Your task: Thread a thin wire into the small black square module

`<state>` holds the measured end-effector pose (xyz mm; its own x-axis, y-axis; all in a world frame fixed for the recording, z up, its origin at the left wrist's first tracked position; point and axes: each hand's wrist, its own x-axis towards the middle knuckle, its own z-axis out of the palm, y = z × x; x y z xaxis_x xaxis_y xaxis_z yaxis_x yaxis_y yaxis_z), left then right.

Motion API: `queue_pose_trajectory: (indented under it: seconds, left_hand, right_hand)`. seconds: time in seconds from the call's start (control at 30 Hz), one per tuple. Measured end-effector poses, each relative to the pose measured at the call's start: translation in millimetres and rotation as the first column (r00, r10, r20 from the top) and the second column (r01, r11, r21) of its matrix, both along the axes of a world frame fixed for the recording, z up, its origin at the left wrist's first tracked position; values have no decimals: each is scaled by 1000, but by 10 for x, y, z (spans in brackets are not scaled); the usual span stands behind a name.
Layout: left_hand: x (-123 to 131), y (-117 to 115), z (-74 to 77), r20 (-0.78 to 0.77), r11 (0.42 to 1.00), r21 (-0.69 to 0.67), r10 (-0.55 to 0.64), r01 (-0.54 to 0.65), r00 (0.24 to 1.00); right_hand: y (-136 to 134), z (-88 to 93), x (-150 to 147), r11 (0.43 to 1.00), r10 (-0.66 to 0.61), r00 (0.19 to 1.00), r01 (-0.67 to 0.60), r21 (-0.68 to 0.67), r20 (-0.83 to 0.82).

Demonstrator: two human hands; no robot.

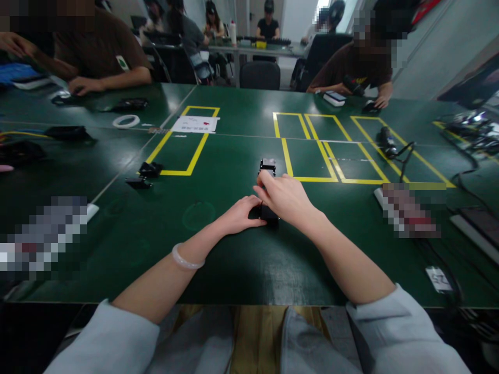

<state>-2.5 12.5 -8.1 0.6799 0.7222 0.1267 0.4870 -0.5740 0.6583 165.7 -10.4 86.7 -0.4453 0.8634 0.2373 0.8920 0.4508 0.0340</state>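
At the middle of the green table, my left hand is closed with thumb and fingers about a small black boxy part. My right hand lies over it from the right, its fingers curled and pressed together against the black piece. Just beyond the right fingertips shows a black block with a shiny top. Whether the two black blocks are joined is hidden behind the right hand. A pale bangle circles my left wrist.
Two small black parts lie to the left by a yellow tape outline. A paper sheet and a tape roll sit farther back. Right are a black device on a stand and cables. Co-workers sit across the table.
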Motion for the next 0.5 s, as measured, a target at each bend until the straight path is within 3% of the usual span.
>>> queue_pose_trajectory:
  seconds: [0.5]
  left_hand:
    - [6,-2,-2,18,1000,-8,5,-4,1000]
  right_hand:
    - [-7,5,7,999,32,999,-32,7,-39]
